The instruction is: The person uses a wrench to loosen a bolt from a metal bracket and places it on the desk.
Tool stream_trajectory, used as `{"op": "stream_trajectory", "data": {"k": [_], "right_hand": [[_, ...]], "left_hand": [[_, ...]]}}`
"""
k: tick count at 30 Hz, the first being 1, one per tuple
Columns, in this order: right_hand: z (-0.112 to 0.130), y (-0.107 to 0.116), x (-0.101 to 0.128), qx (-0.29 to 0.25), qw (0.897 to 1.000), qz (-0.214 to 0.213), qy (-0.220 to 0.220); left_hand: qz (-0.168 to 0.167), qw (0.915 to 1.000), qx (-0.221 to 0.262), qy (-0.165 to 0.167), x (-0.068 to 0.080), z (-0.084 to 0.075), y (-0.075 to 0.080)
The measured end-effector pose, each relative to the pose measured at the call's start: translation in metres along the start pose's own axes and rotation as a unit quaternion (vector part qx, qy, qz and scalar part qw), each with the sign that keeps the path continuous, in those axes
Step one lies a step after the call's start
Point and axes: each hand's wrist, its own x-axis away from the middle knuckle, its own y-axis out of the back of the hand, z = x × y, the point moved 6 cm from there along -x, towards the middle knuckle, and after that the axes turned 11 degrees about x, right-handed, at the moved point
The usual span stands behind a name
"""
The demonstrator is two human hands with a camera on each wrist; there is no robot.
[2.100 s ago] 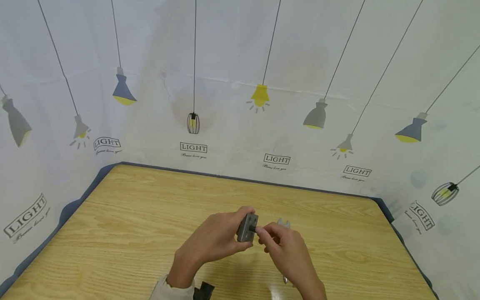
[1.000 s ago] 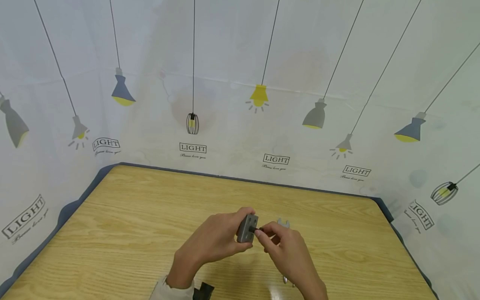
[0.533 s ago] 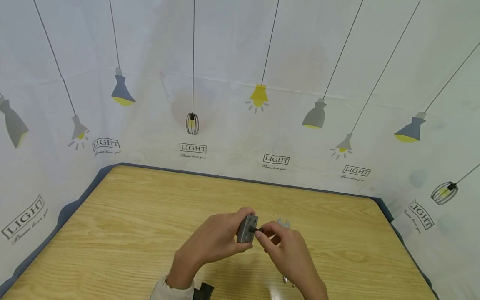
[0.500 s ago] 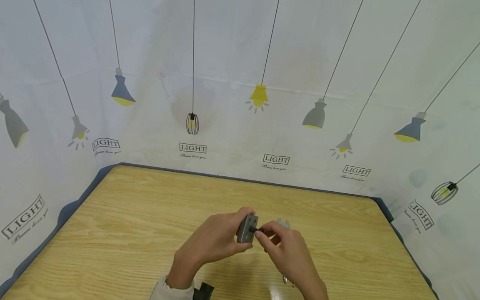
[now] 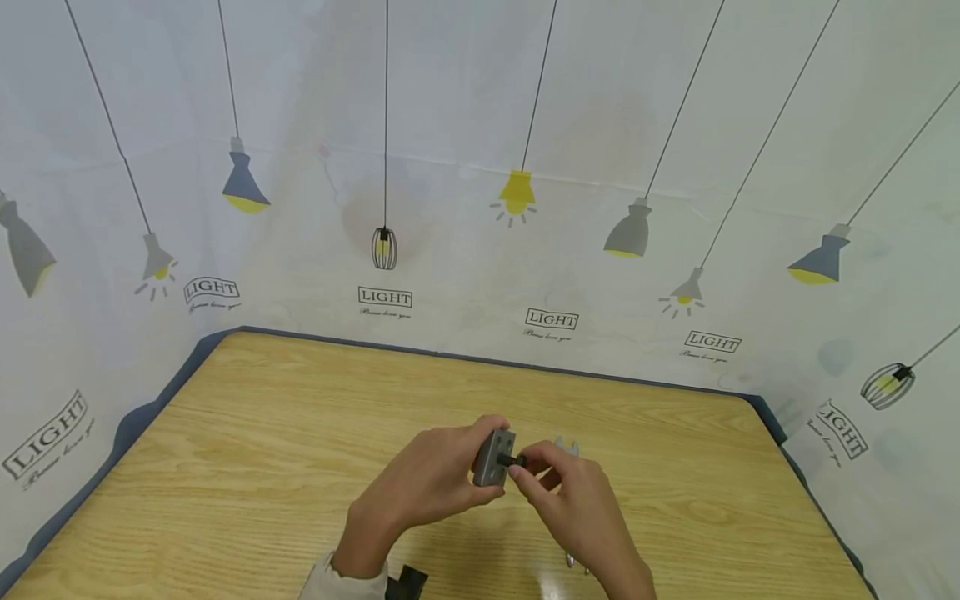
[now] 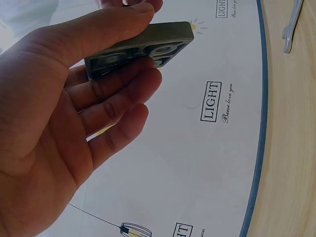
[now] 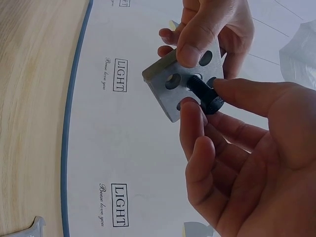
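Note:
My left hand [image 5: 427, 475] grips a grey metal plate [image 5: 491, 468] by its edges, thumb on one side and fingers on the other, raised over the table. The plate has several round holes, best seen in the right wrist view. A black bolt [image 7: 201, 91] with a round, thick head stands out of a hole in the plate's middle. My right hand [image 5: 581, 504] pinches the bolt near its head between thumb and fingertips. In the left wrist view, recessed rings show on the plate's underside [image 6: 163, 49], partly covered by my fingers.
An open-end wrench [image 5: 567, 447] lies on the wooden table [image 5: 262, 417] beyond and partly beneath my right hand. A black object [image 5: 408, 581] shows beside my left sleeve [image 5: 345, 578]. A white curtain [image 5: 450, 250] printed with lamps hangs behind the table.
My right fingertips have shifted slightly on the bolt, and its head now shows between them, where it was covered at first. My left hand and the plate have hardly moved.

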Motion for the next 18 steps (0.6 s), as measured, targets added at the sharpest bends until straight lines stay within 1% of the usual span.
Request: {"op": "stream_trajectory", "data": {"k": [9, 18], "right_hand": [[0.0003, -0.0002, -0.0003, 0.0, 1.0, -0.007, 0.003], [0.0005, -0.0002, 0.0001, -0.003, 1.0, -0.005, 0.004]], "left_hand": [[0.0, 1.0, -0.004, 0.0, -0.0004, 0.0004, -0.0003], [0.0, 1.0, -0.005, 0.002, -0.0004, 0.0004, -0.0005]]}}
